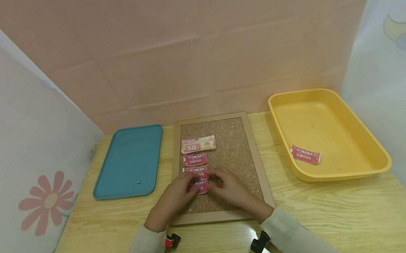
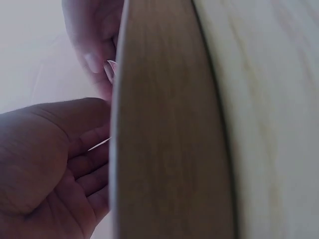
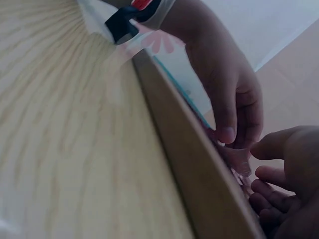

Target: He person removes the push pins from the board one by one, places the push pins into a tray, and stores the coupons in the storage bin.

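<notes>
Four pink paper coupons run in a column down a framed cork board (image 1: 228,140). The top coupon (image 1: 197,144) is largest, pink and yellow; below it are a smaller red coupon (image 1: 194,159) and a third coupon (image 1: 192,171). My left hand (image 1: 174,198) pinches the left side of the lowest coupon (image 1: 203,187), thumb and finger near its small pin. My right hand (image 1: 232,189) holds that coupon's right edge between thumb and fingers. In the right wrist view the paper (image 3: 238,158) bows up between both hands. Fingertips partly hide the two lower coupons.
A blue tray (image 1: 127,162) with one small metal pin (image 1: 138,182) lies left of the board. To the right stands a deep yellow bin (image 1: 335,134) with a loose red coupon (image 1: 305,154) inside. The board's wooden frame (image 1: 215,217) rises near my wrists.
</notes>
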A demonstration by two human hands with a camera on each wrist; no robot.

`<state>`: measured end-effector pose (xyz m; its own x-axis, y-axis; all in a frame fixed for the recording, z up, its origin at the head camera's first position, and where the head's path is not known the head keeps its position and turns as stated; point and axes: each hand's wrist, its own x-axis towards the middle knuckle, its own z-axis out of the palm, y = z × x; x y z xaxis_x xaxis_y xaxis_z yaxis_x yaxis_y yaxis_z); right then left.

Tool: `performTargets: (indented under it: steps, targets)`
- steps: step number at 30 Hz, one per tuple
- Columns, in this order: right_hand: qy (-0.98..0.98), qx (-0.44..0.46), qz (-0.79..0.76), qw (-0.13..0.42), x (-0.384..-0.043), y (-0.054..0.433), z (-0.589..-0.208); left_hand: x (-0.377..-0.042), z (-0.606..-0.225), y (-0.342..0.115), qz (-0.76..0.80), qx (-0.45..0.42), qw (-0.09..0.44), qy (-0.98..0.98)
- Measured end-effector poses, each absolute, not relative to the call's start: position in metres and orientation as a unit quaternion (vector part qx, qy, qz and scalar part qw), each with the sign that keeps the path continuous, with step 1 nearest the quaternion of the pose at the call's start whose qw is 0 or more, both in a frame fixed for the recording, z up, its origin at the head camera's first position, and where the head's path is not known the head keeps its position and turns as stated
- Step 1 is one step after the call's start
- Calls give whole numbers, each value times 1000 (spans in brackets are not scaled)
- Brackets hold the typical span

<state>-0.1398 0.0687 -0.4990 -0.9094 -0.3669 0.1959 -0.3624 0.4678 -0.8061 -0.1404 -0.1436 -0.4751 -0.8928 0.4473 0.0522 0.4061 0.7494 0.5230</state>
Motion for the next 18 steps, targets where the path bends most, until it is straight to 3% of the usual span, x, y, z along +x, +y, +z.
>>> performTargets:
  steps: [18]
  targets:
    - [875, -222, -429, -32, -137, 65, -503, -143, -481, -150, 269, 237, 24, 933]
